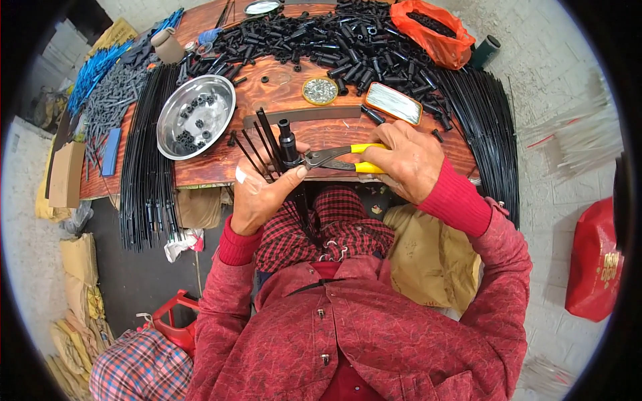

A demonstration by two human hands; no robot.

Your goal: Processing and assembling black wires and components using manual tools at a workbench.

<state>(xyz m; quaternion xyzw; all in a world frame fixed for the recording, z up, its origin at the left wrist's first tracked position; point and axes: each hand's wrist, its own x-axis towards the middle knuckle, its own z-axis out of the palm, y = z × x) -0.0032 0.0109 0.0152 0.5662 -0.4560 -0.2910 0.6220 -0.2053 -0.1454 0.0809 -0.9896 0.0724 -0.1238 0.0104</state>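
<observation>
In the head view, the left hand (257,194) is curled round a cluster of slim black rods (269,132) and a black cylindrical piece (287,139), its thumb pressing near the piece's base, probably to keep everything upright and steady. The right hand (409,160) is wrapped round the yellow handles of a pair of pliers (328,158), held sideways so that the nose points at the left thumb; whether the tips bite on anything cannot be told. Gripping far back likely gives more leverage.

Just beyond the hands, a round tin (321,103) of small silvery bits seems set there for easy picking. A steel bowl (219,112) stands beyond and left of the left hand. Further off lies a heap of black tubes (314,43), perhaps pushed back to leave working room.
</observation>
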